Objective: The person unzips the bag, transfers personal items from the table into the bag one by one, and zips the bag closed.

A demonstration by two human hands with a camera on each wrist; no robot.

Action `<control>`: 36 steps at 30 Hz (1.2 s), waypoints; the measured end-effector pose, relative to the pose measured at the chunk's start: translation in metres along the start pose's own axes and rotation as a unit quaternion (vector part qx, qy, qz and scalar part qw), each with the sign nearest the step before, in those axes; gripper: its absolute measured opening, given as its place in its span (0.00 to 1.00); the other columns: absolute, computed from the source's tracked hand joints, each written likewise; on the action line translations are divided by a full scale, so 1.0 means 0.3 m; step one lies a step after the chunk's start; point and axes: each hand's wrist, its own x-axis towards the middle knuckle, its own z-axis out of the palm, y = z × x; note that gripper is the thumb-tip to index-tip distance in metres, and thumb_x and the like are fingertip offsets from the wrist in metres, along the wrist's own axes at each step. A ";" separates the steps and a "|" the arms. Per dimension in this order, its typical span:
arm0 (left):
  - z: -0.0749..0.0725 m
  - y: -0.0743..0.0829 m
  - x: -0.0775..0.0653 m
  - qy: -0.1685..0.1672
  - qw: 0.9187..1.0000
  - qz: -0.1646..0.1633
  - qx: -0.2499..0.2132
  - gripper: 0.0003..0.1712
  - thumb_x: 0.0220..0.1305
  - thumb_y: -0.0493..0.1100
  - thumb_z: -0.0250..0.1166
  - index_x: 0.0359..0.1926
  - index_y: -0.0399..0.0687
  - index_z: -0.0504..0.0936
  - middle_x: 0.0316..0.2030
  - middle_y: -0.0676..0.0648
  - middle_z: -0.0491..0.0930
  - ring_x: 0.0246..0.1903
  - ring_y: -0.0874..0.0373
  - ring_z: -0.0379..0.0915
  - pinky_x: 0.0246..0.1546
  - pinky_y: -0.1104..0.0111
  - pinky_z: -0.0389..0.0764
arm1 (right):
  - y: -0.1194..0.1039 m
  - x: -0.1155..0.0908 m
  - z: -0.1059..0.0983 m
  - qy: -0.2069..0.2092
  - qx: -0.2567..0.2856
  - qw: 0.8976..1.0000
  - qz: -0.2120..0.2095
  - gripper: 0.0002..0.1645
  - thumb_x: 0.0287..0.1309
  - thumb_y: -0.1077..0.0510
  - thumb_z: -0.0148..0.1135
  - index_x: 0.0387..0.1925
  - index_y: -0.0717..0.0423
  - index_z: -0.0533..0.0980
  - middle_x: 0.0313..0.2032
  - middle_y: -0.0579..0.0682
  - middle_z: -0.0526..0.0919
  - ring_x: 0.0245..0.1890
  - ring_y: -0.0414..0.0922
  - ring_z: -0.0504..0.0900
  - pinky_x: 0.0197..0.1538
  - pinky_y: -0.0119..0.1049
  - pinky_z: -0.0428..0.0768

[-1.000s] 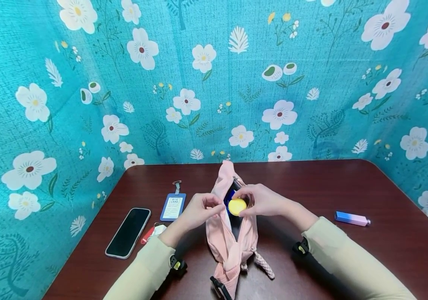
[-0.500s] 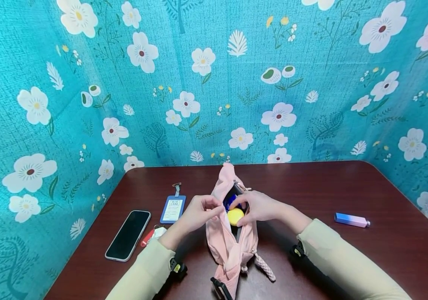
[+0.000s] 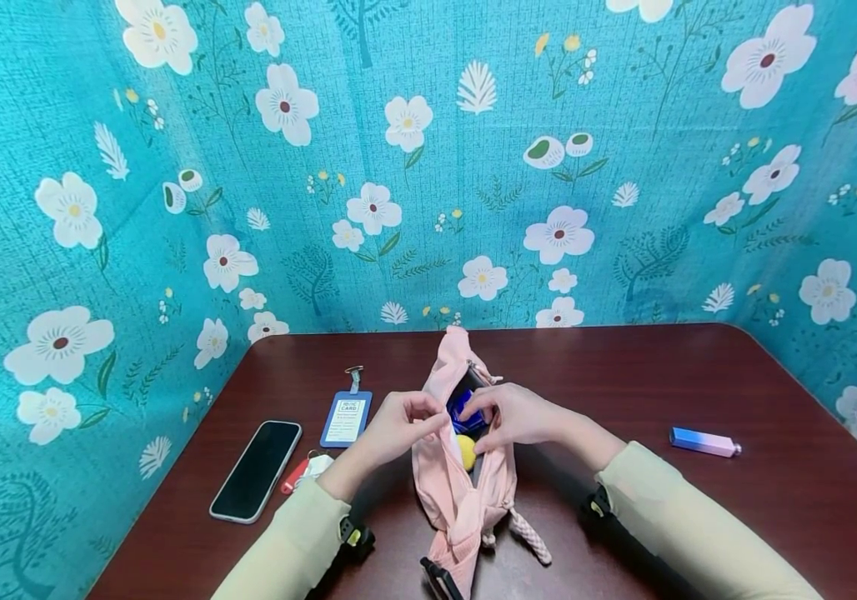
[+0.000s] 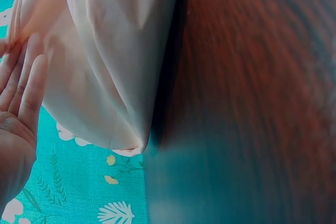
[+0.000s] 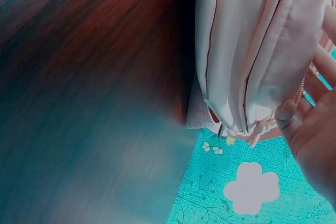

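A pink fabric waist bag lies on the table in the head view, its zipped mouth spread apart. My left hand pinches the left edge of that mouth between thumb and fingers; the left wrist view also shows this hand at the zipper edge. Over the opening, my right hand has its thumb and fingers apart. A round, flat-looking yellow thing sits inside the bag by the right thumb, partly hidden. Behind it lies a shiny dark-blue packet. In the right wrist view, the right hand is beside the bag's rim.
On the left of the table lie a phone, a blue card holder and a red and white key fob. A blue-pink tube lies at the right. Flowered turquoise cloth hangs behind.
The yellow thing, between my right thumb and fingers earlier, has gone down into the bag and slipped from them. My left hand keeps its pinch on the bag's edge.
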 end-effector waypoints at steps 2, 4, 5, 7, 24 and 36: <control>0.000 0.001 -0.001 0.001 1.000 0.002 0.000 0.04 0.64 0.39 0.66 0.34 0.42 0.85 0.26 0.51 0.81 0.27 0.60 0.74 0.27 0.71 0.77 | 0.001 -0.001 0.000 0.003 0.007 1.000 -0.002 0.23 0.46 0.54 0.78 0.46 0.55 0.83 0.30 0.50 0.77 0.28 0.38 0.74 0.33 0.32 0.79; -0.001 0.002 -0.002 0.000 1.000 0.004 -0.001 0.05 0.64 0.39 0.66 0.34 0.42 0.85 0.26 0.51 0.81 0.27 0.59 0.75 0.27 0.69 0.78 | 0.001 -0.002 0.000 0.006 0.017 1.000 -0.004 0.22 0.46 0.55 0.77 0.45 0.55 0.83 0.30 0.51 0.77 0.28 0.38 0.74 0.33 0.33 0.79; -0.001 0.001 -0.002 0.000 1.000 0.005 0.000 0.05 0.64 0.39 0.66 0.34 0.42 0.85 0.27 0.51 0.81 0.28 0.59 0.75 0.28 0.69 0.79 | 0.001 -0.003 -0.001 0.007 0.022 1.000 -0.005 0.21 0.46 0.55 0.77 0.45 0.55 0.83 0.30 0.51 0.78 0.28 0.39 0.75 0.33 0.33 0.79; -0.001 -0.001 -0.001 0.000 1.000 0.009 0.000 0.05 0.64 0.39 0.66 0.34 0.42 0.85 0.27 0.51 0.81 0.28 0.58 0.75 0.28 0.68 0.79 | 0.004 -0.004 -0.002 0.011 0.032 0.999 -0.006 0.20 0.47 0.57 0.77 0.44 0.55 0.83 0.30 0.52 0.78 0.28 0.39 0.75 0.33 0.33 0.79; 0.004 -0.003 0.000 -0.001 1.000 0.005 -0.010 0.05 0.64 0.37 0.66 0.35 0.39 0.85 0.27 0.48 0.82 0.27 0.59 0.75 0.27 0.65 0.82 | 0.009 -0.053 -0.040 0.074 0.039 0.996 -0.041 0.18 0.47 0.58 0.77 0.41 0.58 0.83 0.33 0.52 0.81 0.29 0.46 0.79 0.29 0.36 0.77; 0.000 -0.007 -0.006 0.002 1.000 -0.011 0.002 0.05 0.63 0.40 0.67 0.36 0.42 0.86 0.30 0.49 0.83 0.30 0.57 0.76 0.30 0.62 0.82 | 0.051 -0.212 -0.099 0.112 -0.024 0.993 -0.011 0.16 0.49 0.50 0.76 0.41 0.45 0.83 0.35 0.37 0.81 0.34 0.41 0.78 0.32 0.41 0.77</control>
